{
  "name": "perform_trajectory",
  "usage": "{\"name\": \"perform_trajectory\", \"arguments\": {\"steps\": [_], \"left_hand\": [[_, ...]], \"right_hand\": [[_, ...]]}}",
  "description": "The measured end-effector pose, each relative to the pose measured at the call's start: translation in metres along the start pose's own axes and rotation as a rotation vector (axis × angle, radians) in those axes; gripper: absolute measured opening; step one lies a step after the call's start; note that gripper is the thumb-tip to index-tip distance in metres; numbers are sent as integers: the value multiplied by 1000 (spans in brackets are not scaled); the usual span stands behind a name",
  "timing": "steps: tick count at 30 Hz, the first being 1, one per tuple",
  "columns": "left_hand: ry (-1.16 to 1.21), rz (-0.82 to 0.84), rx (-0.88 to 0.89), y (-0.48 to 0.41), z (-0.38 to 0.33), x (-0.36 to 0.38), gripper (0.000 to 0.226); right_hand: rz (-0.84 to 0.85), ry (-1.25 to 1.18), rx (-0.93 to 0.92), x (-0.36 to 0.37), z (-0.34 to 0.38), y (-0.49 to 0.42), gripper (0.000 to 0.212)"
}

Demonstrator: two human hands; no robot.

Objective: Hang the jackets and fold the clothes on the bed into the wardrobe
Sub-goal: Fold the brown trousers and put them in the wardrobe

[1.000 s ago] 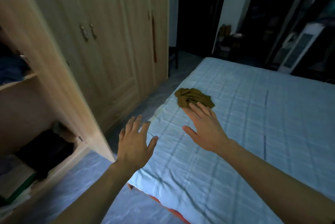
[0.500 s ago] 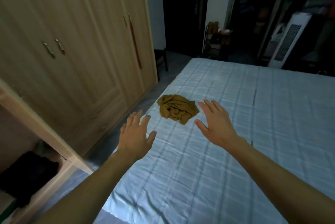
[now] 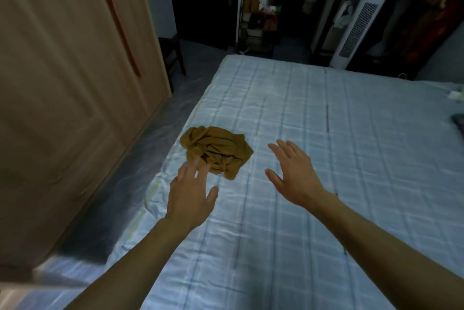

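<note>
Hands spread flat | left hand (image 3: 188, 196) at garment (image 3: 217, 151) | right hand (image 3: 292, 174) beside

Crumpled mustard-brown garment (image 3: 216, 152) (unfolded heap) near the bed's (image 3: 326, 133) left edge

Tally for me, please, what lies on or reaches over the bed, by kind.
Crumpled mustard-brown garment: 1
Open hands (left hand, right hand): 2
Dark item at the right edge, kind unclear: 1
Small white item at the right edge, kind unclear: 1
Total: 5
</note>
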State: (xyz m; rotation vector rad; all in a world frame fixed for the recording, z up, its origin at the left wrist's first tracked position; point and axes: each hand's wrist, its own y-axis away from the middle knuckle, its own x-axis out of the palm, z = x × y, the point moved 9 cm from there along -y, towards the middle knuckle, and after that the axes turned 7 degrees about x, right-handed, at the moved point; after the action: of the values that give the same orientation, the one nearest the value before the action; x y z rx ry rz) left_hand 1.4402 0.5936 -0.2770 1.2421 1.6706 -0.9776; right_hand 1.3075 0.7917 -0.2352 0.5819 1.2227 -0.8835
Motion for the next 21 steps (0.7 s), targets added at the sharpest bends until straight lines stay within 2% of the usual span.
{"name": "perform_trajectory", "arguments": {"steps": [9, 16, 21], "left_hand": [[28, 119, 15, -85, 67, 78, 68], [55, 190, -17, -158, 94, 143, 60], [37, 238, 79, -227, 100, 207, 58]], "right_hand": [[114, -41, 56, 99, -13, -88, 71], [177, -107, 132, 173, -59, -159, 68], [225, -137, 121, 238, -88, -217, 67]]}}
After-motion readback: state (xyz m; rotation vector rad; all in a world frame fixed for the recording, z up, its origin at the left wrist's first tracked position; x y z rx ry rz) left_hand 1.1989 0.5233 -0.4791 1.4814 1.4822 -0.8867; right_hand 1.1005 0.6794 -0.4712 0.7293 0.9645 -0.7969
